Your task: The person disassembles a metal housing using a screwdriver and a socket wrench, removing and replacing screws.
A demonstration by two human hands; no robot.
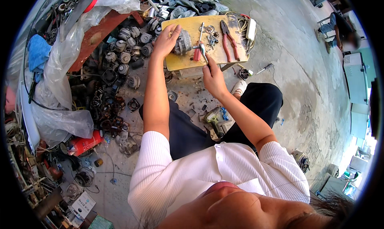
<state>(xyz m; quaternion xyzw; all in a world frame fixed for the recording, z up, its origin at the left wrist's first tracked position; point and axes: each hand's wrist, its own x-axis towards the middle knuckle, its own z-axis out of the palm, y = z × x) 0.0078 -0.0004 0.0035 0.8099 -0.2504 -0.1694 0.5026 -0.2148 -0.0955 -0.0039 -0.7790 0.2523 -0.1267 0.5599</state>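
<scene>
A grey metal alternator (183,42) lies on its side on a small yellow work table. Against its left side rests my left hand (167,40), thumb and fingers curved around the housing. My right hand (213,75) is closed around the handle of a ratchet wrench (203,53), whose head end reaches to the alternator's right end. Just under the ratchet is a red-handled tool (197,55), partly covered. Bolts and small metal parts (212,38) lie beyond it. Pliers with red handles (228,43) lie farther right on the table (176,64).
A white power strip (251,29) with cables sits at the table's right edge. Old motor parts (125,49) heap up on the left beside plastic sheeting (56,89). A green power tool (214,123) lies between my legs, a screwdriver (265,68) on the floor. Another person (340,31) is far right.
</scene>
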